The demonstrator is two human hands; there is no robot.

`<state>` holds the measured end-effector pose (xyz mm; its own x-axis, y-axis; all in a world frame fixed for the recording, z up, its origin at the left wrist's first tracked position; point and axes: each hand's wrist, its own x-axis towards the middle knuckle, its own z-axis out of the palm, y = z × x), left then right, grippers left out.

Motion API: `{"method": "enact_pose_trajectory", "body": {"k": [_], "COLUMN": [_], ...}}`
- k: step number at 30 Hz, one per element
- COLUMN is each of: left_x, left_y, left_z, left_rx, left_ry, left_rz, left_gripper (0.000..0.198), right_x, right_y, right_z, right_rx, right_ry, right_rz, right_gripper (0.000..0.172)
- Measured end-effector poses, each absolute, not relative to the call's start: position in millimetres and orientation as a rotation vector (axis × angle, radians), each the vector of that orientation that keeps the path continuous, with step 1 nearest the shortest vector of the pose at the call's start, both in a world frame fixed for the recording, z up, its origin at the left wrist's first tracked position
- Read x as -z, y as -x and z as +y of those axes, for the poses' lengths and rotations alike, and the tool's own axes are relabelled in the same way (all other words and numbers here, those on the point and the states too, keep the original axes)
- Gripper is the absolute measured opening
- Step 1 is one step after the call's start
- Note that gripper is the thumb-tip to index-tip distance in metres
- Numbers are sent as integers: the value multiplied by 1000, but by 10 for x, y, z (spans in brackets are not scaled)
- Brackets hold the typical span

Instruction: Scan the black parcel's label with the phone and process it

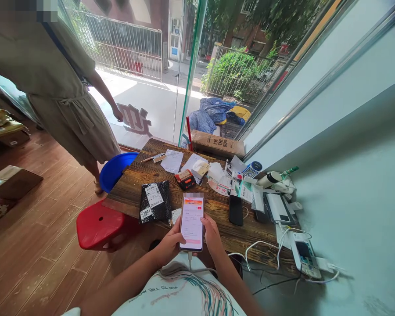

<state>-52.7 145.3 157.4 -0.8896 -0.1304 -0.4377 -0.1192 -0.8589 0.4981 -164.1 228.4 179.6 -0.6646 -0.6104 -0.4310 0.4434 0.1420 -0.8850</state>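
A smartphone (192, 224) with a lit white and pink screen is held upright in front of me. My left hand (171, 241) is closed round its left side, the thumb on the lower screen. My right hand (212, 232) grips the right edge, its thumb by the upper part of the screen. A white cable (190, 262) runs from the phone's bottom end. Beyond the phone, a black bubble-wrap parcel (163, 197) with white labels lies on the wooden table (128, 193), beside a small orange and black device (184, 178). A second, dark phone (236, 210) lies to the right.
A red stool (100, 224) and a blue tub (113, 171) stand left of the table. A person (62, 83) stands at the left by the glass door. Papers, a round QR-code sign (252, 169) and a power strip (304, 254) with tangled cables crowd the right side.
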Motion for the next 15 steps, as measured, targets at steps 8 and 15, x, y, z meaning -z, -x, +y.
{"method": "enact_pose_trajectory", "body": {"k": [8,15], "left_x": [-1624,-1511], "left_y": [522,516], "left_z": [1428,1451], "left_rx": [2936,2937], "left_ry": [-782,-737], "left_rz": [-870,-783], "left_gripper": [118,114], "right_x": [-1816,-1750], "right_y": [1635,1630], "right_z": [2293,2274], "right_rx": [1652,1686], "right_ry": [161,174], "right_rz": [1588,1520], "right_gripper": [40,57]}}
